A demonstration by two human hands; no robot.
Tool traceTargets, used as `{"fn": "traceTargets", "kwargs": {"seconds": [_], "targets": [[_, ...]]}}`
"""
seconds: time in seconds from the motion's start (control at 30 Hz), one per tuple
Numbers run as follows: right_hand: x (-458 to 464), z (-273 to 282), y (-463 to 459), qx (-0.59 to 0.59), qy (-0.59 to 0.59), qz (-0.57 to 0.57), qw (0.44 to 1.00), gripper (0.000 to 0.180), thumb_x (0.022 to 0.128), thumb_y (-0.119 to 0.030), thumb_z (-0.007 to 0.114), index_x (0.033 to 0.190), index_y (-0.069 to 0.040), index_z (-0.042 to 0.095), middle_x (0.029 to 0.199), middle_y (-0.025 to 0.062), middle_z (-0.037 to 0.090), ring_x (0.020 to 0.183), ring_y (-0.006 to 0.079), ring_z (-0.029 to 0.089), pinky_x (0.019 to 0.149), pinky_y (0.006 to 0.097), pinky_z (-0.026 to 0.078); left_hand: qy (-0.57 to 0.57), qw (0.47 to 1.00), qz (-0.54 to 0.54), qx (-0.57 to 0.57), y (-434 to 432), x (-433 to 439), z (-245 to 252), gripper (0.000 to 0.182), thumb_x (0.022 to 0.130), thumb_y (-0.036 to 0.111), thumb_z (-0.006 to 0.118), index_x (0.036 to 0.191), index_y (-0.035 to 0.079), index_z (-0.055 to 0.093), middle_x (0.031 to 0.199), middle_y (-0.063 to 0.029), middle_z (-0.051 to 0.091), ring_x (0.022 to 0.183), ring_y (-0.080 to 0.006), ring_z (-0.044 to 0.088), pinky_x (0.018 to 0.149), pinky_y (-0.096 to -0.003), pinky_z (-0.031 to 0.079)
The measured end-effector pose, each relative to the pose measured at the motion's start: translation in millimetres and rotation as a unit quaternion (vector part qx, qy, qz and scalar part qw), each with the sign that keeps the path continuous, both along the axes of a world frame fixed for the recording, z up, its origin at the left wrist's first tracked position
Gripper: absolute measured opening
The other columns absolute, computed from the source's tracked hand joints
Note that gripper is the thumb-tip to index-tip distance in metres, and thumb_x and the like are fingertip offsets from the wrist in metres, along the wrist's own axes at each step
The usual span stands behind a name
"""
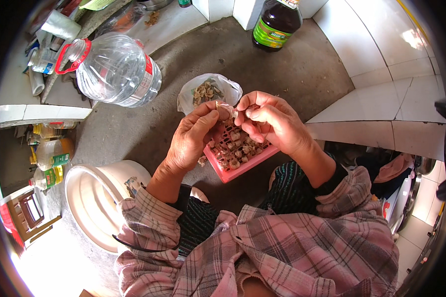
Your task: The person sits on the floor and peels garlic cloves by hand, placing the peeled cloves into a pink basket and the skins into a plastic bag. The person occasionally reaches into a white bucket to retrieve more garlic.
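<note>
My left hand (pixel 191 135) pinches a piece of garlic (pixel 226 110) with pale, papery skin between thumb and fingers. Close against its right side are the curled fingertips of my right hand (pixel 273 120); whether they grip anything is unclear. Below both hands a pink plastic basket (pixel 223 176) with a slotted bottom rests on the floor, partly hidden by them. Several small garlic bulbs (pixel 235 163) lie loose in it. Just beyond my hands stands an open white plastic bag (pixel 184 98) with dry, brownish peelings (pixel 207 92) inside.
A large clear water bottle (pixel 115 70) with a red handle stands at left. Nearer is a white bucket (pixel 93 170). A dark bottle (pixel 277 26) with a green label stands far ahead. White tiled ledges (pixel 371 100) edge the concrete floor (pixel 141 130). Several oil bottles (pixel 54 152) are at far left.
</note>
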State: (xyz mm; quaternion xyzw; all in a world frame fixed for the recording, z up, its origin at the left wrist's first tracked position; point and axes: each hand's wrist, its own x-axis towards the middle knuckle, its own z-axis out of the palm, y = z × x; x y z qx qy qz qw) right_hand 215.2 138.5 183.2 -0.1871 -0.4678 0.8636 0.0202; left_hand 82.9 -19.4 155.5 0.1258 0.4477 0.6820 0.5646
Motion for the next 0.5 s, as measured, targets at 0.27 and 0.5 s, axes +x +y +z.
{"fn": "traceTargets", "kwargs": {"seconds": [0.27,0.5], "targets": [[22.2,13.4,28.4,-0.152,-0.066,-0.054,0.985,0.022,0.096,-0.015,0.049,0.102,0.002,0.060,0.087,0.0097,0.062,0.075,0.0162,0.059,0.058,0.0247,0.047,0.121,0.992,-0.003,-0.032,3.0,6.5,-2.6,0.023,0.097,0.023,0.055,0.112,0.006,0.060,0.088,0.0057,0.060,0.071,-0.0006,0.047,0.064,-0.0166,0.039],[66.2,23.2,84.7,-0.086,-0.053,-0.111,0.989,0.019,0.091,-0.005,0.043,0.103,0.002,0.056,0.096,0.0103,0.060,0.080,0.0152,0.059,0.063,0.0230,0.048,0.143,0.990,-0.004,-0.013,15.4,14.7,-3.7,0.025,0.099,0.018,0.052,0.119,0.005,0.059,0.082,0.0078,0.052,0.070,-0.0007,0.045,0.066,-0.0171,0.040]]}}
